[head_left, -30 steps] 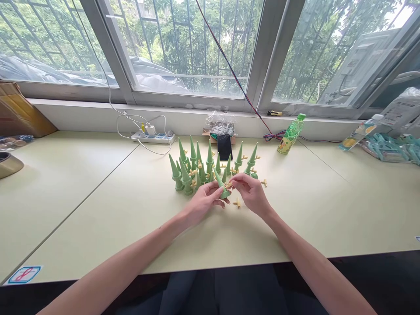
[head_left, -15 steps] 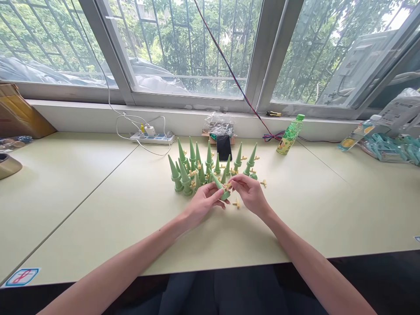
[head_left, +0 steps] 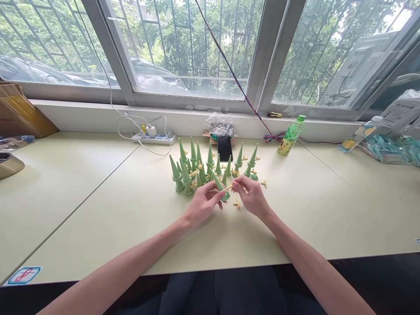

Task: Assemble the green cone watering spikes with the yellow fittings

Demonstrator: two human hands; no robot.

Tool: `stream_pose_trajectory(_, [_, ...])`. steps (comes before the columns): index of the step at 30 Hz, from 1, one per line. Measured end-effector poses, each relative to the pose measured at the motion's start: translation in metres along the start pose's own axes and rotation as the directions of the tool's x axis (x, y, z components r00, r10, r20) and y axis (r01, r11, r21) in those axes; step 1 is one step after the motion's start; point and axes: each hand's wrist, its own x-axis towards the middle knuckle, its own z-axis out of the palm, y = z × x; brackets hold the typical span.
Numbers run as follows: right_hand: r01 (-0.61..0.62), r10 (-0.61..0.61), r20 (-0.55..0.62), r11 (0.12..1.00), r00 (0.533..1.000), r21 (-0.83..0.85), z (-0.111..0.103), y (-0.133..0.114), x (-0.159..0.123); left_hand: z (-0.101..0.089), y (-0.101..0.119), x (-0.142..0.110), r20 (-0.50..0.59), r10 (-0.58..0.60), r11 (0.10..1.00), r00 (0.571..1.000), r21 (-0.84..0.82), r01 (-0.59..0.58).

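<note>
left hand (head_left: 206,201) and right hand (head_left: 251,194) work close together over the table (head_left: 98,218), near each other but apart, joined only through what they hold. the left one is closed on a tilted green spike (head_left: 217,183), its tip leaning away and to the left; thumb and fingers cover part of the wide base. the right one pinches a slim yellow piece (head_left: 229,187), whose far end lies under the fingertips, so its full shape cannot be made out. the piece's near end meets the spike's base beside the left thumb; whether it sits inside or only touches is too small to tell

just beyond the hands stand upright green spikes (head_left: 185,177), many with yellow fittings at their sides; they overlap, and the nearest are partly blocked by the left hand, so a count is unsure. between the hands and slightly nearer the body lies a loose yellow t-piece (head_left: 237,204), and right of the right hand another yellow fitting (head_left: 264,184). a small round green part (head_left: 254,177) shows behind the right knuckles, its lower side hidden

farther past the hands, a dark phone (head_left: 225,148) has its lower edge screened by spike tips; crumpled clear plastic (head_left: 220,124) blurs whatever is under it. far left of the hands, a metallic bowl (head_left: 9,165) is cut off by the view's edge
</note>
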Motion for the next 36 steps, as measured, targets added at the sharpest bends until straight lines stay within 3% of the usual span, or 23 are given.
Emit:
stream_pose_trajectory(9, [0.030,-0.027,0.027,0.994,0.999,-0.105,-0.0008,-0.0019,0.0002,0.0008,0.0030,-0.0035,-0.035,0.008,0.993,0.999,0.121,-0.003])
stream_pose_trajectory(17, [0.042,-0.041,0.019,0.998,0.999,-0.053,0.0012,-0.0039,-0.0006,0.0024,0.0067,-0.0020,-0.078,-0.010,0.997,0.997,0.075,0.016])
stream_pose_trajectory(23, [0.107,-0.099,0.082,0.989,0.992,-0.102,-0.0005,-0.0051,0.0001,0.0014,0.0068,-0.0023,-0.056,-0.014,0.998,0.998,0.058,0.017])
stream_pose_trajectory(31, [0.095,-0.083,0.092,0.985,0.992,-0.141,-0.0001,-0.0045,0.0000,0.0006,0.0047,-0.0053,-0.059,-0.025,0.982,0.998,0.188,0.036])
stream_pose_trajectory(36, [0.040,-0.026,0.108,0.991,0.994,-0.127,0.0008,-0.0038,-0.0007,0.0004,0.0022,-0.0053,-0.094,0.085,0.944,0.992,0.327,-0.049])
